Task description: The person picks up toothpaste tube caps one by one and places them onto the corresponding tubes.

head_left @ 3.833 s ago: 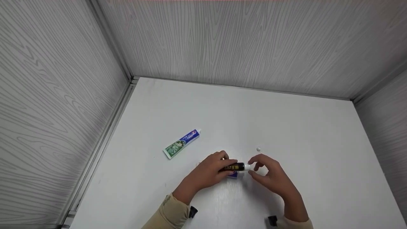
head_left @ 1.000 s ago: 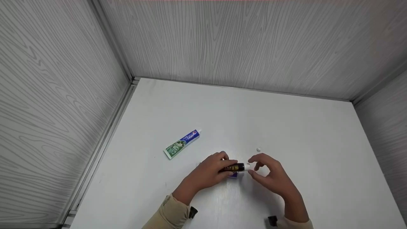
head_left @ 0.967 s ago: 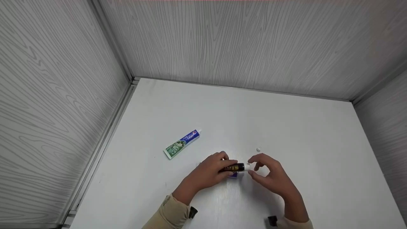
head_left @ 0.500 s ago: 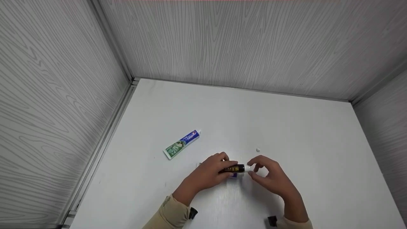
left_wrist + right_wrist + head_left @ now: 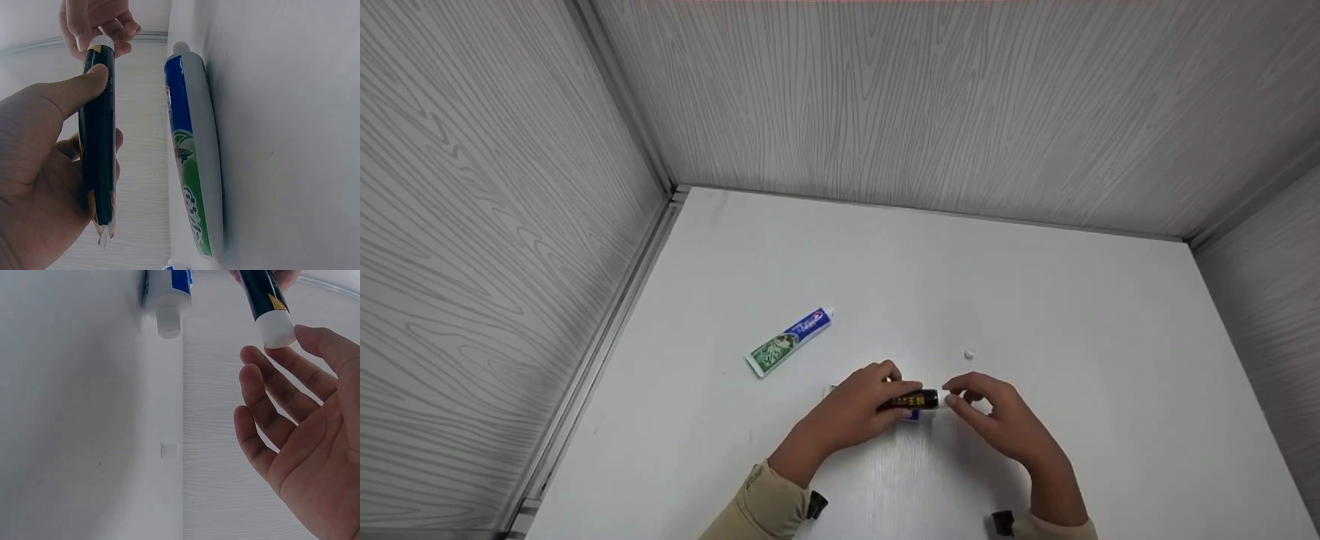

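Observation:
My left hand (image 5: pixel 851 405) grips a black tube with gold lettering (image 5: pixel 98 140), its thumb lying along the side near the capped end. A white cap (image 5: pixel 277 328) sits on that end, pointing to the right. My right hand (image 5: pixel 997 416) pinches this cap between thumb and index finger, and its other fingers are loosely bent beneath. Under the left hand, a blue, green and white toothpaste tube (image 5: pixel 194 152) lies on the table, mostly hidden in the head view. The black tube is held above it.
A second blue and green toothpaste tube (image 5: pixel 789 343) lies slantwise on the white table (image 5: pixel 930 285), left of the hands. A small white cap (image 5: pixel 969 355) lies just beyond the right hand. Grey wood-patterned panels (image 5: pixel 885 97) enclose the table at the back and sides.
The right thumb and index finger have shifted slightly over the white cap, the thumb now covering more of it. The left hand and the tubes on the table stay as they were.

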### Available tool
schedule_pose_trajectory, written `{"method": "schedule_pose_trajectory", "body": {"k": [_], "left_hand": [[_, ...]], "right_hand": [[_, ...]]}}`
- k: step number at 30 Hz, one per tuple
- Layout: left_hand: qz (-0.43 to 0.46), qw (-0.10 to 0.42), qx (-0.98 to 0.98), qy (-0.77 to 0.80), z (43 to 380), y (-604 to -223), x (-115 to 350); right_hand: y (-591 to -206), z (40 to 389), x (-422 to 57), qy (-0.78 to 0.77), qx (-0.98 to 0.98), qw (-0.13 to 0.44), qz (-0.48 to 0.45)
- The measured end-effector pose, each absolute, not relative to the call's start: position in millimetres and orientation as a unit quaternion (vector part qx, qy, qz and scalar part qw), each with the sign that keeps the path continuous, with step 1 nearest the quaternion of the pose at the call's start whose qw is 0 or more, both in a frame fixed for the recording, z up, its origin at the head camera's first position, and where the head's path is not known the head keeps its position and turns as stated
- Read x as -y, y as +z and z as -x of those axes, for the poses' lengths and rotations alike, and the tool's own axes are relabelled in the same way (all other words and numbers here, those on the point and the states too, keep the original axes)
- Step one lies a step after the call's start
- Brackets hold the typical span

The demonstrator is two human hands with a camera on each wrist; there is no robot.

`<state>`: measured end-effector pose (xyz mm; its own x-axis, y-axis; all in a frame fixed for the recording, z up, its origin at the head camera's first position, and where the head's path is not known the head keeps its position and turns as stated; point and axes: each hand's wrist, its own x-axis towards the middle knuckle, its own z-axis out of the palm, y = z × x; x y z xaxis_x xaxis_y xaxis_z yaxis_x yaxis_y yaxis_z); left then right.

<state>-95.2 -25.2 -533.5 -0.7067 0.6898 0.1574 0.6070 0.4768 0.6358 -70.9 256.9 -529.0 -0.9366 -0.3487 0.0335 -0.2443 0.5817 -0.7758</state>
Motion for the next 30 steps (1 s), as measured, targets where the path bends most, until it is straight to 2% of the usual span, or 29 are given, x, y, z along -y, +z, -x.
{"method": "schedule_pose_trajectory", "body": {"k": [19,30], "left_hand": [[-0.380,0.056,-0.855,0.348,96.3,-535.8,22.5],[-0.380,0.052,-0.855,0.348,98.4,-537.5,25.0]], "right_hand": [[-532.0,68.8,-259.0,-0.425,-0.889,0.088,0.144],[-532.2,68.1,-259.0,-0.432,-0.882,-0.003,0.189]]}}
